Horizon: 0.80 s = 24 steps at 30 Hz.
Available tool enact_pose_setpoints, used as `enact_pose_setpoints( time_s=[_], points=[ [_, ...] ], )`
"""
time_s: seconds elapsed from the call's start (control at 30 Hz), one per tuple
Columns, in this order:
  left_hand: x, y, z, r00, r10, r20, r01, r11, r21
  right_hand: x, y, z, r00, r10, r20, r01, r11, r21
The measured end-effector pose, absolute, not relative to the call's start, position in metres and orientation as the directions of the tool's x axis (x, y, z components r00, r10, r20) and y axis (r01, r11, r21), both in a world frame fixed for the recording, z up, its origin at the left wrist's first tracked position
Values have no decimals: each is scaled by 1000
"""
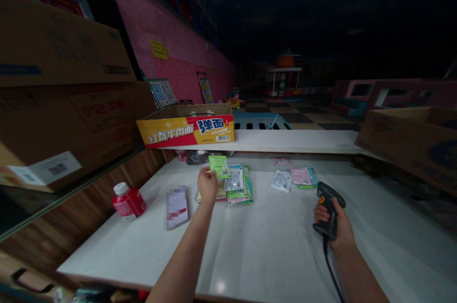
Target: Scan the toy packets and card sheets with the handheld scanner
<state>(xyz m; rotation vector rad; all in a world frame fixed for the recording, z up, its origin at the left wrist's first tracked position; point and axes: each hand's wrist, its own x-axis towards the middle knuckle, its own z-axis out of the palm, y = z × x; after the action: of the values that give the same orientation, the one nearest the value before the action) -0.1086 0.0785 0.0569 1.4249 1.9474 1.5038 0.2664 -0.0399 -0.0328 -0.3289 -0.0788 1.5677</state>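
Note:
My left hand (207,185) is closed on the edge of a green packet (219,166), which it holds up over a pile of packets. That pile (240,186) has green, white and pink packets lying on the white table (257,250). In my right hand (341,224) is a black barcode scanner (329,207), its head tilted up and its cable hanging toward the front edge. Between the pile and the scanner lie a clear-and-white packet (282,181) and a pink packet (301,176) with a green one under it.
A phone (177,207) lies left of my left arm, and a red bottle (129,201) with a white cap stands beyond it. A yellow-and-red noodle carton (189,126) sits on the raised ledge (293,140). Cardboard boxes (71,117) are stacked at left; another box (410,134) stands right.

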Motion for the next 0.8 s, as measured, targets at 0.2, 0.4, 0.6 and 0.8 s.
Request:
enact_pose_setpoints(
  time_s=[0.2,0.4,0.6,0.8],
  points=[
    [-133,84,60,-480,863,160,727,288,624,266,-41,-32,21,990,-137,-957,-19,-288],
    [-127,60,63,-257,906,338,955,182,236,264,-43,-30,11,989,-147,-966,-28,-258],
    [-119,39,62,-55,966,254,994,27,110,265,-43,-30,-8,989,-150,-971,-43,-237],
    [-112,39,60,-52,967,248,992,22,122,265,-42,-29,23,985,-170,-972,-18,-234]
  ],
)
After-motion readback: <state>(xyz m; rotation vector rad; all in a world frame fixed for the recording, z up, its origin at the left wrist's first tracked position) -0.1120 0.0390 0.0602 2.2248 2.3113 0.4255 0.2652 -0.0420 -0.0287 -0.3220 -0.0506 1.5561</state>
